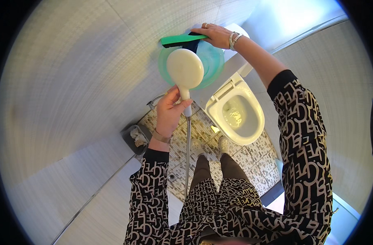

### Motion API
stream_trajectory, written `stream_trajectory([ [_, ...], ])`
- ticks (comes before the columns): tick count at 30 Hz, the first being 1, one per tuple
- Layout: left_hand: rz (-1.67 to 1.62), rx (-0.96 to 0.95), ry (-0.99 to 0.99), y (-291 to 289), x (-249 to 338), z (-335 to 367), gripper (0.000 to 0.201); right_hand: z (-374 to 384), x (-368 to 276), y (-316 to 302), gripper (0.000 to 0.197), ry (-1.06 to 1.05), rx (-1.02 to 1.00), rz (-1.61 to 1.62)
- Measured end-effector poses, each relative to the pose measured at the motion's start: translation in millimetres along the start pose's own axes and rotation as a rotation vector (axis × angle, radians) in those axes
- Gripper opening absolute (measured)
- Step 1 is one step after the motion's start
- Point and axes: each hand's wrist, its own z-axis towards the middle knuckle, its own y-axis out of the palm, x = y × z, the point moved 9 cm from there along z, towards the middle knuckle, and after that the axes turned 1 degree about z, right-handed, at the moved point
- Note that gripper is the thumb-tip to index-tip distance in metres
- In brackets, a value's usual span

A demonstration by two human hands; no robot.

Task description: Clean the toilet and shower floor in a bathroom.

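Note:
My left hand (172, 106) is wrapped round the handle of a white shower head (185, 68), held upright with its round face toward the wall side. A metal hose (188, 155) hangs down from the handle. Farther off, my right hand (215, 34) grips the end of a green scrubbing brush (181, 39) with dark bristles. Under the brush is a dark blue-black piece, perhaps cloth (191, 47); its kind is hard to make out. Both are over a translucent teal basin (214, 69), partly hidden by the shower head.
To the right of the basin stands a white toilet (254, 122) with its lid up. A grey waste bin (136, 138) with crumpled paper stands by the left wall. My feet are on a mosaic tile floor (252, 163). A metal wall fitting (153, 102) shows behind my left hand.

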Motion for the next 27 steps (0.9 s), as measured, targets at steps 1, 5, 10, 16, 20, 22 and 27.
stream_trajectory([
  [1, -0.027, 0.012, -0.048, -5, -3, -1, 0.043, 1, -9, -9, 0.04, -0.006, 0.0, 0.0],
  [5, -0.055, 0.033, -0.015, -7, -11, -2, 0.044, -15, -27, -43, 0.034, 0.044, -0.021, -0.289],
  [10, -0.029, 0.016, -0.058, -12, -11, -4, 0.044, -28, -34, -41, 0.034, 0.131, -0.09, -0.164],
  [16, -0.029, 0.0, -0.039, -10, 0, -11, 0.047, -38, 1, -23, 0.038, 0.328, -0.037, 0.127],
  [20, -0.01, 0.054, -0.005, -16, 8, -22, 0.047, -49, 13, -42, 0.048, 0.333, 0.238, 0.195],
  [22, -0.119, 0.139, -0.046, -30, 7, -26, 0.042, -51, 8, -62, 0.052, 0.321, 0.316, 0.203],
  [27, -0.154, 0.128, -0.09, -36, -12, -23, 0.034, -79, -17, -136, 0.046, 0.31, 0.494, -0.32],
])
